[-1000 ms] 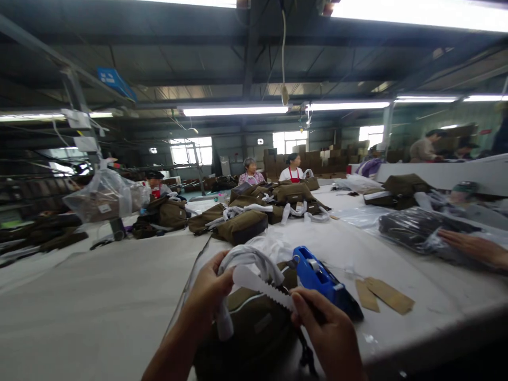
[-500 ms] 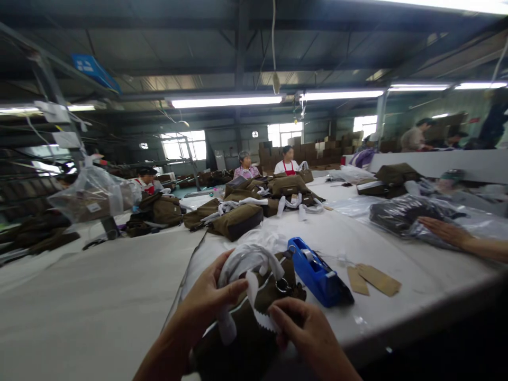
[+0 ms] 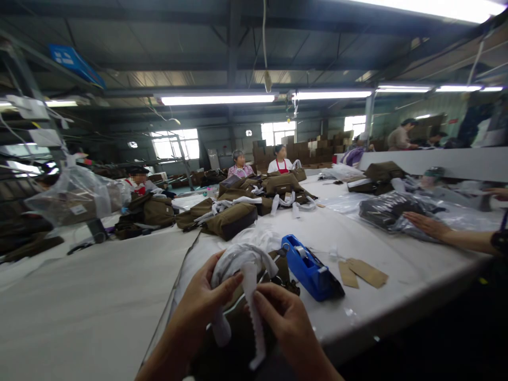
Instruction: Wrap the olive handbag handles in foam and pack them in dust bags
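My left hand [image 3: 208,293] is wrapped round a white-covered strap loop [image 3: 242,257] above an olive bag [image 3: 234,349] at the bottom centre. A white strip with a jagged edge [image 3: 254,323] hangs down from the loop between my hands. The fingers of my right hand [image 3: 280,312] are pinched on this strip near its upper part. Just right of the bag stands a blue tape dispenser [image 3: 311,269]. The lower part of the bag is dark and partly hidden by my hands.
Two brown tags [image 3: 367,272] lie right of the dispenser. Olive bags [image 3: 234,217] are piled farther back. At the right, another person's hand [image 3: 426,225] rests on a plastic-wrapped dark item [image 3: 387,211]. A plastic bag [image 3: 79,193] hangs at the left.
My right hand has moved up and slightly left along the strip, whose jagged end now hangs lower. The view has shifted a little, and more of the other person's arm shows at the right.
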A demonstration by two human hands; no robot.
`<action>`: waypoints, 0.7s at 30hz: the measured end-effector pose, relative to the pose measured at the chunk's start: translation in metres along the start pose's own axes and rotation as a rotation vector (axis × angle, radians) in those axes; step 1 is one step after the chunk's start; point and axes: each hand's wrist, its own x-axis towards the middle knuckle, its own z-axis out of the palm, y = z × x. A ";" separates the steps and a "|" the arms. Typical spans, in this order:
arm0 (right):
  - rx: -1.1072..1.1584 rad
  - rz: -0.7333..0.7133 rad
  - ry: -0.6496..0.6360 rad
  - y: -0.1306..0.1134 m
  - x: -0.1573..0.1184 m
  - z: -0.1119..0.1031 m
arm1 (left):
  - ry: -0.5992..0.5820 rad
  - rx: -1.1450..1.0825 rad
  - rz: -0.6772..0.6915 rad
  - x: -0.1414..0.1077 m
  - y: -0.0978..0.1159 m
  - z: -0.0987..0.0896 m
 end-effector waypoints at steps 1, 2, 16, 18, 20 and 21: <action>0.049 0.028 0.007 0.000 0.000 0.000 | 0.003 0.006 -0.001 0.000 -0.001 -0.002; 0.087 0.052 0.010 0.001 0.000 0.000 | 0.011 0.012 0.005 0.001 -0.003 -0.004; 0.029 0.093 -0.063 0.002 -0.008 -0.005 | -0.013 0.287 0.141 0.005 -0.013 -0.010; 0.030 0.096 -0.089 0.000 -0.009 -0.005 | 0.029 0.383 0.192 0.006 -0.015 -0.010; 0.027 0.099 -0.115 -0.002 -0.011 -0.005 | 0.078 0.464 0.231 0.005 -0.017 -0.009; 0.026 0.102 -0.125 -0.003 -0.011 -0.005 | 0.100 0.499 0.243 0.005 -0.017 -0.009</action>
